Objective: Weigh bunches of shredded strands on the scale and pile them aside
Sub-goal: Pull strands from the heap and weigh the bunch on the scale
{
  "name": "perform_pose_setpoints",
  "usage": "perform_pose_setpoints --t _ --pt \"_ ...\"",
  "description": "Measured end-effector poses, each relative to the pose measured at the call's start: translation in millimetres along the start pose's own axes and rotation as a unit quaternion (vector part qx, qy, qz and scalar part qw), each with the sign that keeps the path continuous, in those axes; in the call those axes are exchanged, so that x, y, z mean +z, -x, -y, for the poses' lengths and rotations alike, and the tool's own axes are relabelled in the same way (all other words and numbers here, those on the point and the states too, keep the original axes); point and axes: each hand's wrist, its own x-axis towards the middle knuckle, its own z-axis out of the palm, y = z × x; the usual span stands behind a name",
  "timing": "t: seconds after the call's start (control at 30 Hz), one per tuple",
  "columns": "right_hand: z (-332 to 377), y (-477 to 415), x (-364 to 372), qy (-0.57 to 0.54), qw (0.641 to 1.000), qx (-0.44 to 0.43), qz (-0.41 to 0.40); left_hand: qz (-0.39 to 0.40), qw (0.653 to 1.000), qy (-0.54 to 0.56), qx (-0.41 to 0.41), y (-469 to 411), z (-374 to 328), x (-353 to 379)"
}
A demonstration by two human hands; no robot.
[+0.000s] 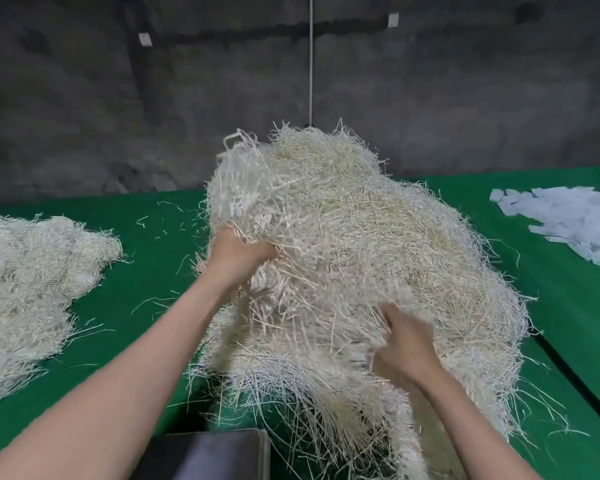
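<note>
Strands (354,244) are heaping up in a big pale mound, sitting mid-table on the green cloth (146,299) and spilling toward the near edge. Off to the left, a second, flatter pile (32,278) is lying well apart from it. White paper scraps (568,220) are lying at far right. The scale (208,455) is showing at the bottom edge, dark, with strands draping just beside it. The left hand (239,258) is digging into the mound's left flank, fingers buried and curled on strands. The right hand (406,344) is pressing into the near face, fingers curling into strands, blurred.
</note>
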Motion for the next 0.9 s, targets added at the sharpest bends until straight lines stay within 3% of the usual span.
perform_pose_setpoints --t 0.1,0.2,0.33,0.4,0.47,0.5,0.57,0.67,0.7,0.77,0.8,0.83,0.87,0.9 --pt "43 -3 -47 -0.054 0.981 -0.131 -0.134 0.029 0.999 -0.017 -0.012 12 10 15" --pt "86 -11 -67 -0.157 0.96 -0.211 -0.095 0.059 0.998 0.034 -0.014 16 5 22" --pt "115 -24 -41 -0.288 0.948 -0.114 0.072 0.084 0.991 0.098 0.042 27 -12 24" --pt "107 -26 -25 -0.268 0.956 -0.086 0.089 0.093 0.991 0.081 0.041 27 -12 18" --pt "94 -29 -15 -0.151 0.98 -0.092 0.087 0.083 0.994 0.054 0.042 22 -8 5" --pt "87 -29 -13 -0.146 0.983 -0.085 0.071 0.093 0.994 0.026 0.05 20 -7 -2" --pt "82 -29 -15 -0.241 0.969 -0.044 0.019 0.174 0.967 -0.161 0.09 22 -2 -7" --pt "92 -32 -25 -0.432 0.901 -0.013 -0.028 0.335 0.876 -0.344 0.051 29 15 7" --pt "99 -34 -26 -0.513 0.858 0.0 -0.018 0.351 0.869 -0.349 0.025 32 21 15" --pt "114 -32 -29 -0.661 0.747 0.068 0.01 0.304 0.891 -0.336 0.023 32 29 30" --pt "116 -30 -26 -0.663 0.745 0.072 0.001 0.249 0.897 -0.36 0.06 30 30 35" --pt "116 -26 -22 -0.604 0.795 0.045 -0.034 0.177 0.893 -0.402 0.102 24 35 38" --pt "112 -23 -15 -0.492 0.868 0.001 -0.074 0.115 0.889 -0.422 0.137 21 37 38" --pt "105 -20 -7 -0.38 0.918 -0.045 -0.105 0.064 0.905 -0.392 0.153 15 40 37"
